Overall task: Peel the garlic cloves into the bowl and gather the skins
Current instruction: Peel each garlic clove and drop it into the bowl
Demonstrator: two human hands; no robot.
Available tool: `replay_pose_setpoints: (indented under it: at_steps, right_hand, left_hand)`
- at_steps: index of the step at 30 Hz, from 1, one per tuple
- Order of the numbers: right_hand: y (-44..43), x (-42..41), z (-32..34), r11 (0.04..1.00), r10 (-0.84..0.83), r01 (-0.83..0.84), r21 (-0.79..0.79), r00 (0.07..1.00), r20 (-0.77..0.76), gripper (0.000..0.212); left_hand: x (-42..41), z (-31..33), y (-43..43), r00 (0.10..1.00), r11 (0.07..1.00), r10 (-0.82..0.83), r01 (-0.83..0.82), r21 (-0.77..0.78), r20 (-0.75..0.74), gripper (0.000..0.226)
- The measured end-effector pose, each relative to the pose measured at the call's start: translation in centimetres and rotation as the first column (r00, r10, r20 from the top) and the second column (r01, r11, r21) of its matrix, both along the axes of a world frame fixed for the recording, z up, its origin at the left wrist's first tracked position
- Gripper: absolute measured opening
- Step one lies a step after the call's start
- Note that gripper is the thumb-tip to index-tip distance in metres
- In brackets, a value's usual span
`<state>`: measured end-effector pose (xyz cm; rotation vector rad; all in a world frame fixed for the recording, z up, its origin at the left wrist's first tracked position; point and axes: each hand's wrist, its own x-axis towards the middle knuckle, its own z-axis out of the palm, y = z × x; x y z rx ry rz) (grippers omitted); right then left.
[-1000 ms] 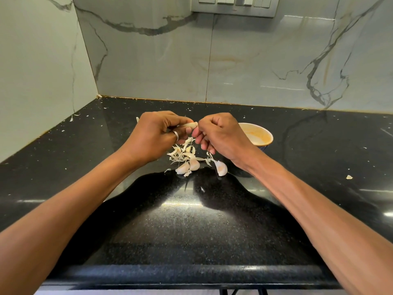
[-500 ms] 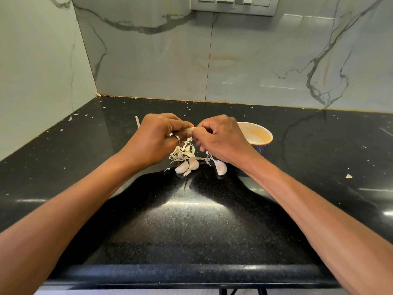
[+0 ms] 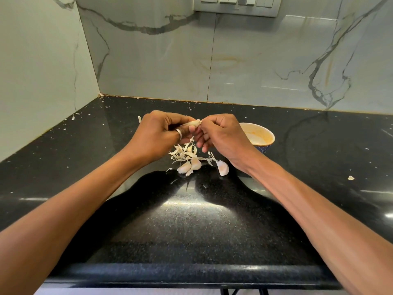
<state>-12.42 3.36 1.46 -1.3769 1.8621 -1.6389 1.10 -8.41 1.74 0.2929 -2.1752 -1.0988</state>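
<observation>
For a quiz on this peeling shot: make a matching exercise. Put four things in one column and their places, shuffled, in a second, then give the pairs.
Things
1. bowl
2. held clove
3. skins
4. ring

Places
A. on a finger of the left hand
B. heaped on the counter, below both hands
C. pinched between both hands
D. just right of the right hand, partly hidden by it

Pairs: 1-D, 2-C, 3-B, 4-A
</observation>
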Motion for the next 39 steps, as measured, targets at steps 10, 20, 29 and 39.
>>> replay_pose_setpoints:
  at_steps: [10,20,29,39]
  right_hand:
    - [-0.3,-0.8,-0.2,1.0,0.0,-0.001,-0.021,0.999,-0.048,0.016]
    - [-0.3,-0.9,0.0,1.0,-0.006,0.006,-0.013,1.0,0.004,0.013]
    - [0.0,-0.3,0.5,0.998,0.06,-0.064,0.023,0.991,0.12,0.013]
    - [0.3,-0.2,0.9,0.997,0.073,-0.082,0.015,0.948,0.308,0.011]
  left_hand:
    - [0.0,0.0,-0.5,0.996,0.998,0.065,-0.065,-0.001,0.065,0.02]
    - [0.3,0.3,-0.3,0.985,0.979,0.142,-0.126,-0.16,0.095,0.016]
    - [0.5,0.1,-0.4,0.985,0.957,0.157,-0.132,-0.26,0.078,0.02]
    - [0.5,0.1,-0.1,0.991,0.967,0.128,-0.117,-0.227,0.033,0.043]
